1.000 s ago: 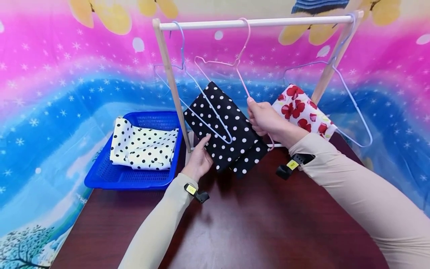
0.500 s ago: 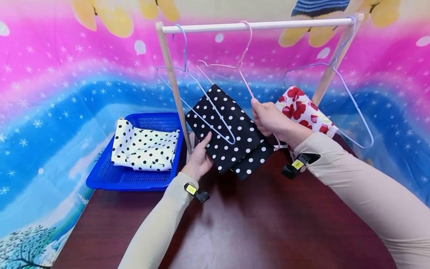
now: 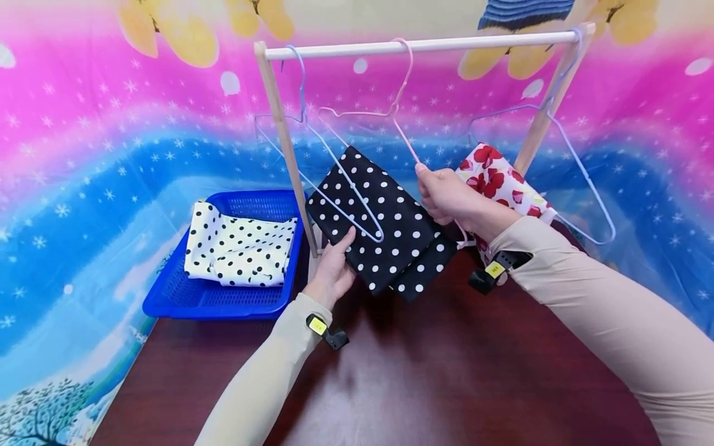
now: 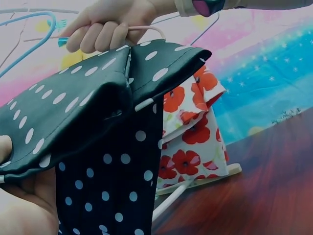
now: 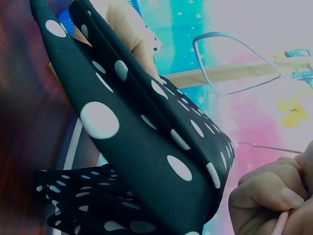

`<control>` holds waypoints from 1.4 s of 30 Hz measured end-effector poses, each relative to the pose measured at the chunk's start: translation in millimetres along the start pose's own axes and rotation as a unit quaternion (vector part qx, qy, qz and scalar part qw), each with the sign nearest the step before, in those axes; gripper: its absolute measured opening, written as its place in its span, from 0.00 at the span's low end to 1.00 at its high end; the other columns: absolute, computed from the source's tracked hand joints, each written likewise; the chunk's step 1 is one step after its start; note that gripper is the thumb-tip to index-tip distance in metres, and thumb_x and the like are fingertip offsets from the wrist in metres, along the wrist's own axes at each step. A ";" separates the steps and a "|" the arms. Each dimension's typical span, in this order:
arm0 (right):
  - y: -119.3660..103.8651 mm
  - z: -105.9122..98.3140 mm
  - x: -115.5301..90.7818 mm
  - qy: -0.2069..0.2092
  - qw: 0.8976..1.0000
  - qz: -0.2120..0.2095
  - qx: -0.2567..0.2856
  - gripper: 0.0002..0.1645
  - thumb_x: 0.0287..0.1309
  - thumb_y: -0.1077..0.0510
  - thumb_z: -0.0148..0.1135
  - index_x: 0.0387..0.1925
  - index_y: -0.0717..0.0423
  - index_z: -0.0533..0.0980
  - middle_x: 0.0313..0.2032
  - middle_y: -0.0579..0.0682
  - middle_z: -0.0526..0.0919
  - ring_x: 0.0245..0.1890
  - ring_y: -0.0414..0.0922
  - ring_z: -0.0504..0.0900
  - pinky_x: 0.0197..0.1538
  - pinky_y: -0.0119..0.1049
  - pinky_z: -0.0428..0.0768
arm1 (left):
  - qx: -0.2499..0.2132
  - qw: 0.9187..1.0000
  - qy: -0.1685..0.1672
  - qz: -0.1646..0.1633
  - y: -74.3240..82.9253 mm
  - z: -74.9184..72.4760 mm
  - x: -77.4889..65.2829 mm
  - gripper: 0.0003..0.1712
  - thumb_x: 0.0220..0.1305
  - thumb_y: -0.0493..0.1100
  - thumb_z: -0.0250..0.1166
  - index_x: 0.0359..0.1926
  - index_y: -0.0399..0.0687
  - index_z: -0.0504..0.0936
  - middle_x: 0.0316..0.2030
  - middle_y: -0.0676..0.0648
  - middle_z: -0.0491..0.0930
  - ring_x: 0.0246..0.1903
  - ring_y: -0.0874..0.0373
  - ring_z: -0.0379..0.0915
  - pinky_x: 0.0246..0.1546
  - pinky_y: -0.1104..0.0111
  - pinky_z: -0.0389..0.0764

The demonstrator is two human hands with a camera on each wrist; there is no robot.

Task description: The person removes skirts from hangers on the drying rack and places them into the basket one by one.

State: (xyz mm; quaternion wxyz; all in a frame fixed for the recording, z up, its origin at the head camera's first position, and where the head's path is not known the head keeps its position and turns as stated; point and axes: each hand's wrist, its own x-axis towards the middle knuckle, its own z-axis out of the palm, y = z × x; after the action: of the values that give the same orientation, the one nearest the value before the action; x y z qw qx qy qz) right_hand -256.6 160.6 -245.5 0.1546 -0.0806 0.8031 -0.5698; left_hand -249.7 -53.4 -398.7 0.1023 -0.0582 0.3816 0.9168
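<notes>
A black cloth with white polka dots (image 3: 396, 223) lies folded over the pink hanger (image 3: 399, 127), whose hook sits on the rack's top bar. My right hand (image 3: 454, 198) grips the hanger's right arm, fingers curled round the wire. At the cloth's lower left edge, my left hand (image 3: 334, 269) pinches the fabric, thumb in front and fingers behind. In the left wrist view the dotted cloth (image 4: 107, 152) hangs in two layers below the right fist (image 4: 102, 29). The right wrist view shows the cloth's folded edge (image 5: 132, 117) close up.
A blue hanger (image 3: 365, 210) overlaps the black cloth at left. Another blue hanger (image 3: 586, 173) at right bears a red-flowered cloth (image 3: 493, 176). The wooden rack (image 3: 435, 45) stands on the dark table (image 3: 424, 384). At left, a blue basket (image 3: 212, 306) holds a white black-dotted cloth (image 3: 240, 248).
The right hand has shifted slightly right along with the hanger, and the black cloth has moved a little right and down. The left hand keeps its pinch on the fabric.
</notes>
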 end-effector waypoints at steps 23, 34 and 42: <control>-0.5 -4.3 -2.9 0.012 0.999 0.002 -0.032 0.34 0.77 0.34 0.37 0.20 0.52 0.59 0.12 0.41 0.56 0.11 0.38 0.54 0.17 0.30 0.54 | 0.096 0.995 -0.011 0.024 -5.1 -7.2 -20.7 0.13 0.77 0.44 0.57 0.58 0.48 0.71 0.42 0.57 0.85 0.41 0.66 0.85 0.43 0.72 0.84; -2.3 -5.0 -4.1 0.014 0.999 0.003 -0.047 0.33 0.77 0.34 0.37 0.20 0.52 0.59 0.12 0.41 0.56 0.11 0.39 0.54 0.17 0.30 0.54 | 0.150 0.988 -0.024 0.030 7.0 -12.7 -33.9 0.15 0.77 0.42 0.55 0.61 0.49 0.69 0.41 0.56 0.84 0.40 0.65 0.85 0.42 0.69 0.84; -3.1 -4.3 -2.9 0.017 0.998 0.006 -0.055 0.33 0.78 0.35 0.35 0.20 0.51 0.59 0.12 0.41 0.56 0.12 0.38 0.54 0.18 0.30 0.54 | 0.165 0.985 -0.032 0.037 12.3 -20.5 -38.1 0.21 0.77 0.40 0.54 0.65 0.59 0.61 0.44 0.55 0.82 0.41 0.64 0.84 0.41 0.67 0.86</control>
State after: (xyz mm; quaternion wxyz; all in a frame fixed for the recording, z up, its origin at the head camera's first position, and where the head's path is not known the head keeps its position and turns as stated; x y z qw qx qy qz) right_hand -255.5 164.3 -240.8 0.1402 -0.0744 0.8362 -0.5250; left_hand -214.8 -81.9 -397.6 0.0885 0.0029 0.5264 0.8456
